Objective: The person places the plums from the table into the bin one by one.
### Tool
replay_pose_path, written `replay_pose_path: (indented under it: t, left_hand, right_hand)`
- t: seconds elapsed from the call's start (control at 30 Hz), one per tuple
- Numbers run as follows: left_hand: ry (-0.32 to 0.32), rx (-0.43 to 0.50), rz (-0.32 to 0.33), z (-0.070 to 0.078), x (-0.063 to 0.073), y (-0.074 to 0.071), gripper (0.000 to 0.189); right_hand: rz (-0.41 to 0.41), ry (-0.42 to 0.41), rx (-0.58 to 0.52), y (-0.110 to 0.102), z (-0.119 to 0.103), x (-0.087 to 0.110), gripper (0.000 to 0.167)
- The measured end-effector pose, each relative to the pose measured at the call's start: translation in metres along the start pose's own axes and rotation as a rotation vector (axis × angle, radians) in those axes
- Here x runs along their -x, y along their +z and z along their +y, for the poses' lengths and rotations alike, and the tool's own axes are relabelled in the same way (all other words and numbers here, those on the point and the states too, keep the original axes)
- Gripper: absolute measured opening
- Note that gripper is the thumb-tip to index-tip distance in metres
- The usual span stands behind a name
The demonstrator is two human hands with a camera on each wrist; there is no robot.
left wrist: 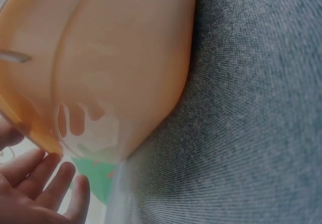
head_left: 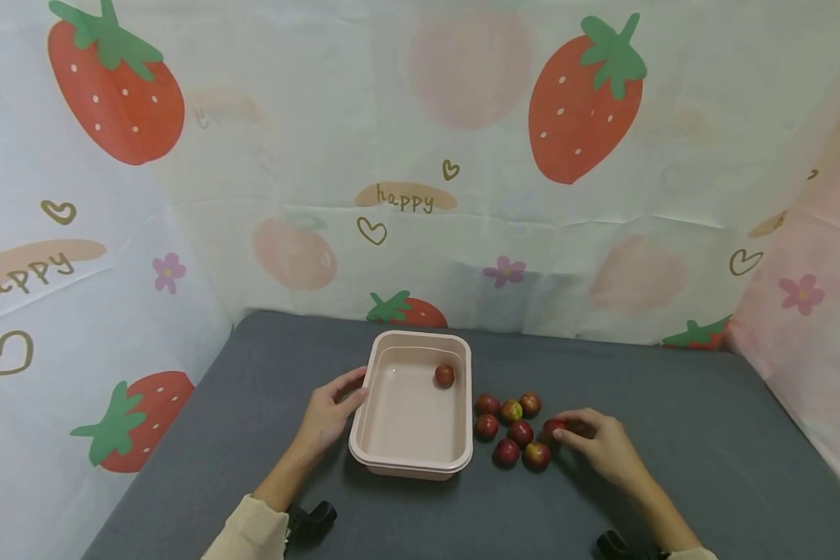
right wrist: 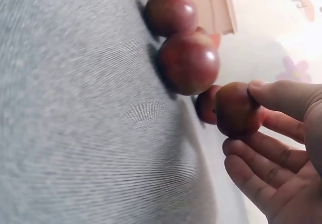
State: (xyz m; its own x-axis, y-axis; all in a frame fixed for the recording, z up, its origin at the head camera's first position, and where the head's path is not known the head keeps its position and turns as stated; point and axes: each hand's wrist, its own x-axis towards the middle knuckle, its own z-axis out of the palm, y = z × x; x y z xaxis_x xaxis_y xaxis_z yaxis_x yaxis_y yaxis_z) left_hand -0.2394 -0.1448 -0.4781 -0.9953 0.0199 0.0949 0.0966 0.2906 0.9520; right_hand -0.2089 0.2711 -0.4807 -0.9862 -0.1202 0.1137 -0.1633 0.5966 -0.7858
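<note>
A pale pink rectangular tub (head_left: 411,464) stands on the table with one dark red plum (head_left: 444,376) inside, near its far right. My left hand (head_left: 330,412) touches the tub's left side, fingers extended and loosely spread by the rim in the left wrist view. To the right of the tub lies a cluster of several plums (head_left: 521,433), one of them showing a yellow-green patch. My right hand (head_left: 602,445) pinches a plum (right wrist: 237,109) between thumb and fingers at the cluster's right edge. Other plums (right wrist: 188,64) sit close by in the right wrist view.
Dark grey cloth covers the table (head_left: 707,443). A white curtain (head_left: 308,140) printed with strawberries hangs behind and along the sides. Black straps with mounts (head_left: 313,519) are on both wrists.
</note>
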Motion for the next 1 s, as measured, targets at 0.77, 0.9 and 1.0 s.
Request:
replay_pose_path:
  t: [0.77,0.9,1.0]
  left_hand:
    - [-0.009,0.000,0.003,0.002,0.002,0.000,0.043]
    - [-0.011,0.001,0.002,0.003,0.003,0.000,0.043]
    - [-0.009,0.003,0.003,0.004,0.003,0.000,0.043]
  right_hand:
    - [0.005,-0.096,0.008,-0.022,-0.033,-0.008,0.030]
    - [0.009,-0.114,0.010,-0.025,-0.038,-0.011,0.029]
    - [0.017,-0.135,0.019,-0.026,-0.040,-0.013,0.029]
